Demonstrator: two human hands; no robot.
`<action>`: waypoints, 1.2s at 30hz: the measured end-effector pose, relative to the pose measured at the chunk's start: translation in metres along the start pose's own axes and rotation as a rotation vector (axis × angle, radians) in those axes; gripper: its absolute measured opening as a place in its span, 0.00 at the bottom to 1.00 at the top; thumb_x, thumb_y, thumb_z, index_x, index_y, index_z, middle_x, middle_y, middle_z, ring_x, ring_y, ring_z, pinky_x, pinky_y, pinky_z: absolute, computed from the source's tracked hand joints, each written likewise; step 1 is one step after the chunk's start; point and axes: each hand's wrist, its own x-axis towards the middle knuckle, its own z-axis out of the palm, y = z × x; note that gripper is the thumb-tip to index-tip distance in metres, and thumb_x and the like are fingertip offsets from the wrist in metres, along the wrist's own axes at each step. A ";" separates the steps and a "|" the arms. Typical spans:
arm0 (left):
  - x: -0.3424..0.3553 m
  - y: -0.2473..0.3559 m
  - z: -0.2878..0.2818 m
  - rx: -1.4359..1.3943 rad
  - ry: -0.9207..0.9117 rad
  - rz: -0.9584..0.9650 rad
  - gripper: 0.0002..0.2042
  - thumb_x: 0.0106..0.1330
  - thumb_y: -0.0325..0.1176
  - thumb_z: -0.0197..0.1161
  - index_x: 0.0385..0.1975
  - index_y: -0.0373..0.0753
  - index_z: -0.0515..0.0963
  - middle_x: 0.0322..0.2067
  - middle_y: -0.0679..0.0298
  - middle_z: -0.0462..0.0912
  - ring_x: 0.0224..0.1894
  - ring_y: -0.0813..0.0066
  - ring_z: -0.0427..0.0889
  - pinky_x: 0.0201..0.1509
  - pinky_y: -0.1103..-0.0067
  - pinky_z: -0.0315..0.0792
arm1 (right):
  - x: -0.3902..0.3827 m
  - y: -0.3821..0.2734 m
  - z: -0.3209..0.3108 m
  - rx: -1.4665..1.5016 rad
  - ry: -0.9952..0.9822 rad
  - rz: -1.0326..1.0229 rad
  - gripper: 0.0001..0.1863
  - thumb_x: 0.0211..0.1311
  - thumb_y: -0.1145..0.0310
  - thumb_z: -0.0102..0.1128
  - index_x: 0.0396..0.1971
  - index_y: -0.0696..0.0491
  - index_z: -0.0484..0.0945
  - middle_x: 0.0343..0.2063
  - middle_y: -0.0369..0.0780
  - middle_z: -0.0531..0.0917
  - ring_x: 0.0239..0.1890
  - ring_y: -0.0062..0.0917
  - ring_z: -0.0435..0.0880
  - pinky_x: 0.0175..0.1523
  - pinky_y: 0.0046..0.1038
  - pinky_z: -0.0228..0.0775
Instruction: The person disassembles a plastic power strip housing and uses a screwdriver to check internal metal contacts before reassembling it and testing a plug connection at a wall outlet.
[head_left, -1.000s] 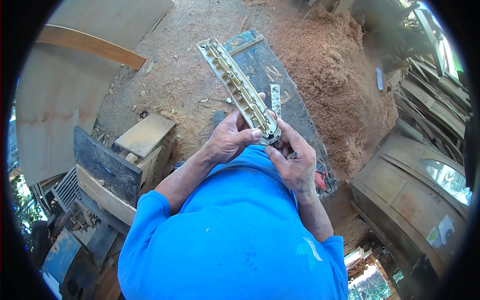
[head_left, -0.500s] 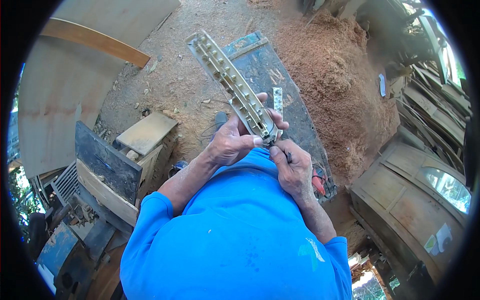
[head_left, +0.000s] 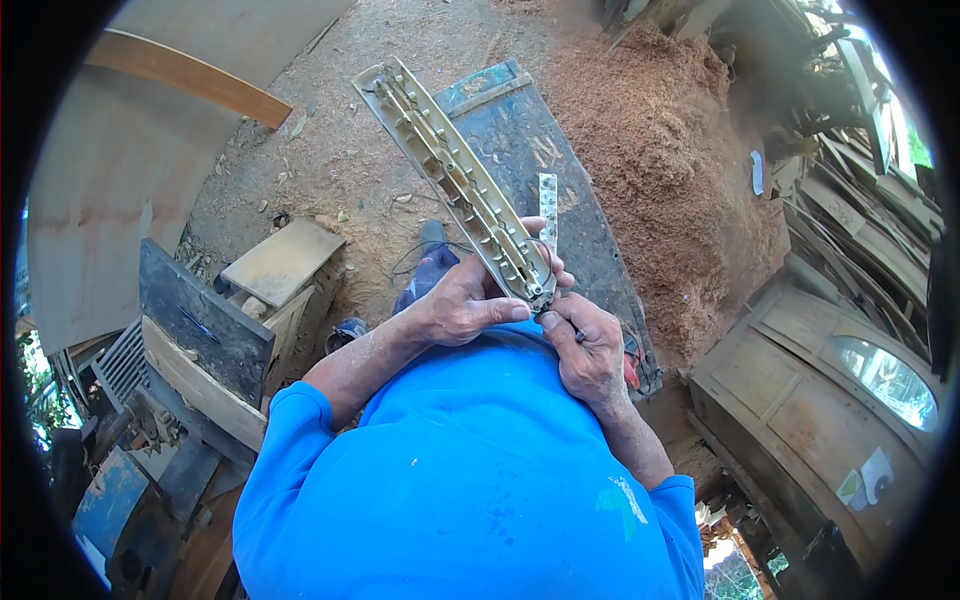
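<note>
My left hand [head_left: 468, 303] grips the lower end of a long cream plastic housing [head_left: 450, 165], which looks like an opened power strip. Its hollow side faces up, showing pegs, ribs and long strips inside. The thumb presses the near rim while the fingers wrap behind and round the far side. A thin dark wire [head_left: 546, 250] loops beside that end. My right hand [head_left: 588, 350] is closed in a pinch right at the housing's near end. A short dark piece [head_left: 580, 336], perhaps a cord or tool end, sticks out of its fingers; the rest is hidden.
Beyond my hands stands a worn dark bench [head_left: 500, 130] bearing a white strip [head_left: 548, 208] with dark marks. A red object [head_left: 631, 370] lies near its close end. Sawdust [head_left: 660, 190] is heaped to the right, near a wooden door [head_left: 800, 400]. Boards and a wooden stand [head_left: 283, 262] are at left.
The housing's far end has shifted slightly left, and both hands have moved a little with it. The right hand still pinches at the near end. My view has shifted slightly.
</note>
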 end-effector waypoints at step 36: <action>0.001 -0.019 -0.004 -0.531 0.205 -0.072 0.45 0.62 0.59 0.60 0.68 0.32 0.52 0.50 0.55 0.75 0.56 0.63 0.77 0.59 0.71 0.76 | 0.015 -0.019 0.009 0.104 0.079 -0.088 0.06 0.58 0.73 0.67 0.33 0.57 0.82 0.26 0.40 0.85 0.28 0.21 0.85 0.33 0.24 0.74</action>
